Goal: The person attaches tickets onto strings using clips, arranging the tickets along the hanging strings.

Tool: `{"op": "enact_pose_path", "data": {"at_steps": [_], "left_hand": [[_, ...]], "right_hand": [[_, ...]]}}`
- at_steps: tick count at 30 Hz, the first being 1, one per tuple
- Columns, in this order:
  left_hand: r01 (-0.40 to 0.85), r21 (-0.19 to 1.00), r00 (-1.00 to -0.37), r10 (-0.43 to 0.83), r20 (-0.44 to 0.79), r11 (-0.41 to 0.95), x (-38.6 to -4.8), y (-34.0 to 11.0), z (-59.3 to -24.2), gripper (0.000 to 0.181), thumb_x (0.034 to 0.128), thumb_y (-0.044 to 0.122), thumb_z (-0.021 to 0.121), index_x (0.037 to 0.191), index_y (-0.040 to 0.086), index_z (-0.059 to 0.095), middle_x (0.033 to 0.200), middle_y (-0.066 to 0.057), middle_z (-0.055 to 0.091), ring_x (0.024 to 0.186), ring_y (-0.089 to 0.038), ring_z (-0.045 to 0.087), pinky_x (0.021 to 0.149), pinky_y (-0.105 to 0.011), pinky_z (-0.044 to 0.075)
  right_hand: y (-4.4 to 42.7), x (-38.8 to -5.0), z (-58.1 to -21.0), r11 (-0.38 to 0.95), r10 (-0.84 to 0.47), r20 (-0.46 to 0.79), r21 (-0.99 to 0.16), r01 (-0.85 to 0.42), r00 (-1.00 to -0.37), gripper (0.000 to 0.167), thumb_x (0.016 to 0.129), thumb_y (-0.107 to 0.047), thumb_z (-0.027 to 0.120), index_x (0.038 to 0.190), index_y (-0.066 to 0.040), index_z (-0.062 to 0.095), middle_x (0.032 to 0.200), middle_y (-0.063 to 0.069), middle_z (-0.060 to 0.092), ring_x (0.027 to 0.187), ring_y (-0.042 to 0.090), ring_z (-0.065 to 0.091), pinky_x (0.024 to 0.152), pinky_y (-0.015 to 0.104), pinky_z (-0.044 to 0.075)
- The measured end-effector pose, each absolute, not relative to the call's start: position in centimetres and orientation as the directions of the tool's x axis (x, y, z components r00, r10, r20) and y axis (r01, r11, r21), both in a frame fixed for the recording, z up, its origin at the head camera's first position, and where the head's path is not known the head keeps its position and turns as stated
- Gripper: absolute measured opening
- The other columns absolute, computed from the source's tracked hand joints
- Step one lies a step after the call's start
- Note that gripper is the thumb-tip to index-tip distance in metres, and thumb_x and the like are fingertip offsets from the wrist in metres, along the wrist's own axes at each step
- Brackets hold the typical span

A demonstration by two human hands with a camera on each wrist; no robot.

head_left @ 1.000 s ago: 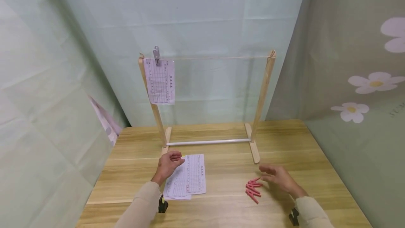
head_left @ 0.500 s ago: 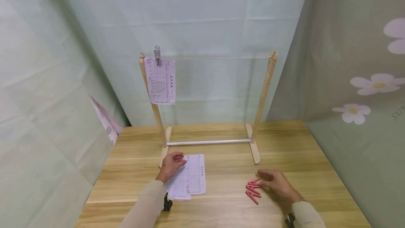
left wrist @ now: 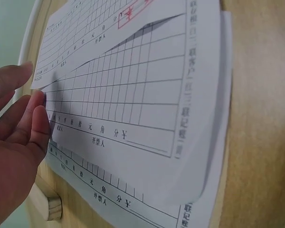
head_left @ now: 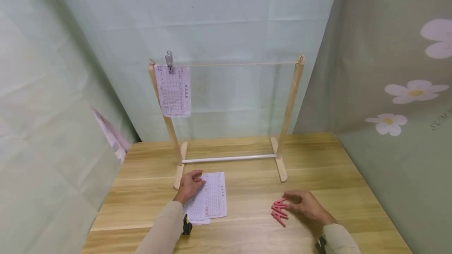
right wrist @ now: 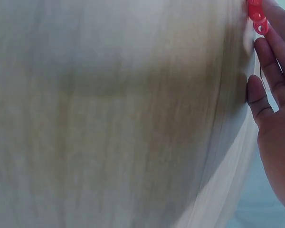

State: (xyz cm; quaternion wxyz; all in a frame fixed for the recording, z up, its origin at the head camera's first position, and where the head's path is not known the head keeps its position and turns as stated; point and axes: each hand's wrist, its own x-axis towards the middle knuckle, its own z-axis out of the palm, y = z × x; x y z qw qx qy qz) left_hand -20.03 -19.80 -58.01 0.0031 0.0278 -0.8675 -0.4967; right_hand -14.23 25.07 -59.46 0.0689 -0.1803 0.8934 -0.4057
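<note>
My left hand [head_left: 190,186] is at the upper left of the printed paper slips [head_left: 215,195]. In the left wrist view the fingers of this hand [left wrist: 14,123] are at the slips' edge [left wrist: 118,109], loosely bent; whether they pinch a sheet is unclear. My right hand [head_left: 308,206] has its fingertips at the red clips [head_left: 279,211], which lie in a row on the table. The right wrist view shows red clips [right wrist: 259,19] by the fingers of the right hand [right wrist: 275,90], partly cut off by the frame.
Behind the slips stands a wooden frame [head_left: 290,109] with a string [head_left: 240,64] across its top and a white bar [head_left: 229,158] low down. A metal clip [head_left: 169,61] holds one printed slip [head_left: 174,93] on the string's left end. Cloth [head_left: 226,19] surrounds the table [head_left: 247,234].
My right hand has moved left and slightly toward me, onto the red clips. My left hand has shifted a little over the slips' corner.
</note>
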Motion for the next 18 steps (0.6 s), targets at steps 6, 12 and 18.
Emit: {"op": "enact_pose_path", "data": {"at_steps": [6, 12, 18], "left_hand": [[-0.062, 0.861, -0.998, -0.051, -0.042, 0.505, -20.4, -19.57, -58.11, 0.043, 0.0826, -0.009, 0.074, 0.124, -0.011, 0.062, 0.121, -0.027, 0.065, 0.095, -0.029, 0.067, 0.082, -0.037, 0.056], [-0.085, 0.846, -0.996, -0.059, -0.063, 0.526, -20.65, -19.36, -58.29, 0.04, 0.0841, -0.007, 0.073, 0.123, -0.008, 0.064, 0.119, -0.024, 0.066, 0.091, -0.024, 0.065, 0.078, -0.031, 0.054], [-0.047, 0.854, -0.998, -0.055, -0.021, 0.519, -20.64, -18.9, -58.51, 0.036, 0.0826, -0.008, 0.073, 0.117, -0.009, 0.065, 0.106, -0.021, 0.068, 0.085, -0.021, 0.061, 0.073, -0.028, 0.051]], "right_hand": [[25.46, -13.99, -59.53, 0.633, -0.373, 0.037, -0.721, -0.283, -0.927, 0.041, 0.078, -0.016, 0.084, 0.115, -0.003, 0.072, 0.119, 0.015, 0.069, 0.115, 0.042, 0.06, 0.099, 0.06, 0.042], [25.53, -13.79, -59.62, 0.649, -0.352, 0.04, -0.71, -0.274, -0.935, 0.039, 0.079, -0.016, 0.084, 0.115, -0.005, 0.072, 0.119, 0.014, 0.069, 0.114, 0.041, 0.061, 0.099, 0.058, 0.044], [25.34, -13.69, -59.59, 0.653, -0.366, 0.077, -0.689, -0.315, -0.927, 0.035, 0.079, -0.013, 0.083, 0.112, -0.004, 0.073, 0.116, 0.013, 0.071, 0.11, 0.037, 0.063, 0.096, 0.053, 0.047]]}}
